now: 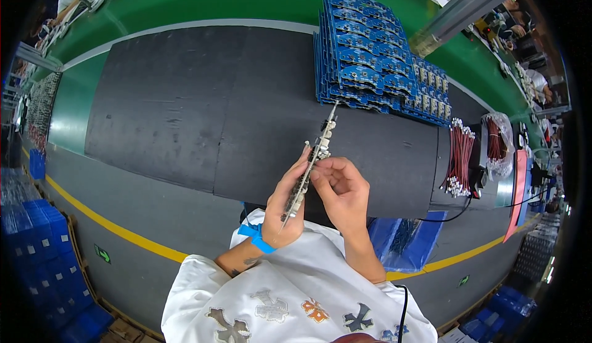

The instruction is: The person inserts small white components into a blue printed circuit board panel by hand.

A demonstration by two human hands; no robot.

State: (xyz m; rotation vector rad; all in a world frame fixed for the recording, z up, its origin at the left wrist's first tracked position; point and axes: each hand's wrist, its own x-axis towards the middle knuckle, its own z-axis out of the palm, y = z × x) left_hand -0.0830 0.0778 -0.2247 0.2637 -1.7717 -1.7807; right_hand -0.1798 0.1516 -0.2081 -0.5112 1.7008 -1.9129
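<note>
Gripping left hand [282, 202]: closed on circuit board [324, 137], likely steadying it
Right hand [342, 190]: curled against it, pinch unclear

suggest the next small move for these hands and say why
Probably a light adjustment by the right hand at mid-board, with the left hand steadying the circuit board: the left grip supports its lower part, its upper end extends past both hands, and the right thumb and fingers are curled in close at its middle.
</note>
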